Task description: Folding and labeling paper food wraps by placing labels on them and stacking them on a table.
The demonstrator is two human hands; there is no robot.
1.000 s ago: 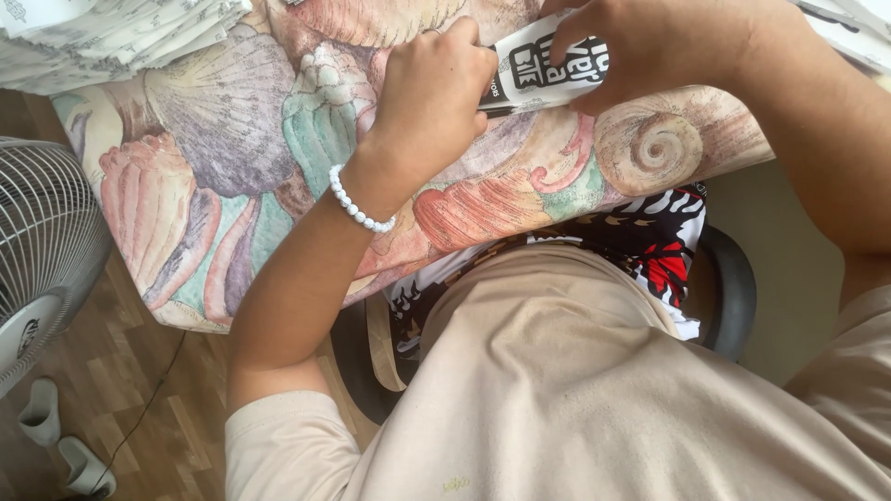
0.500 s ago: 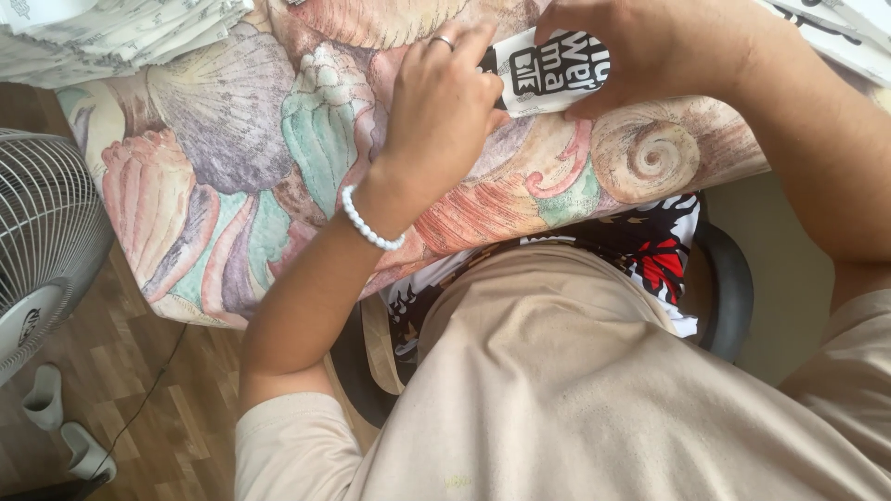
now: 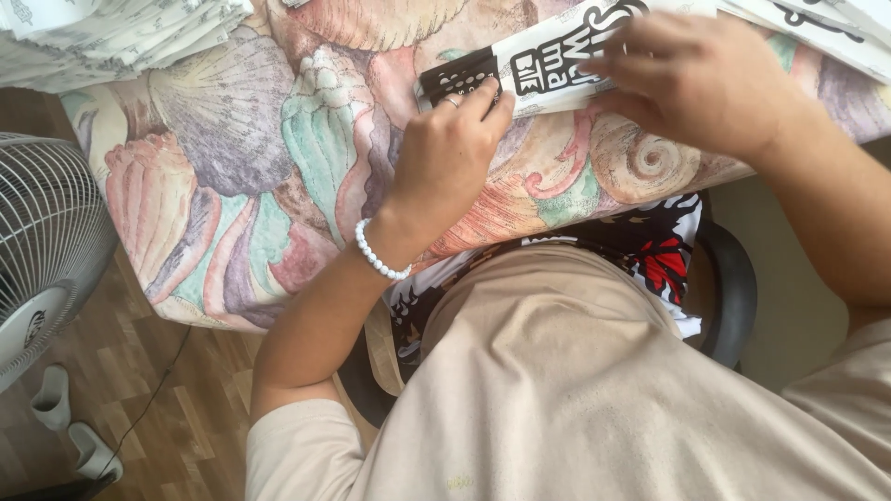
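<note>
At the top centre of the frame a folded white paper piece (image 3: pixel 566 60) with black print lies on a table covered by a cloth (image 3: pixel 232 167) with a pattern of shells. The left hand (image 3: pixel 445 158), in the centre of the frame, presses its bent fingertips on the dark left end of the paper; the fingers are close together, and a ring is on one of them. A white bead bracelet (image 3: pixel 376 255) is around the left wrist. The right hand (image 3: pixel 696 79), at the upper right, lies flat over the right part of the paper, with the fingers a little spread and pointing to the left. More printed paper pieces (image 3: pixel 817 28) lie at the upper right edge, and a stack of papers (image 3: pixel 121 37) is at the upper left. At the left edge stands a fan (image 3: pixel 42 250) on a wooden floor (image 3: pixel 176 417).
</note>
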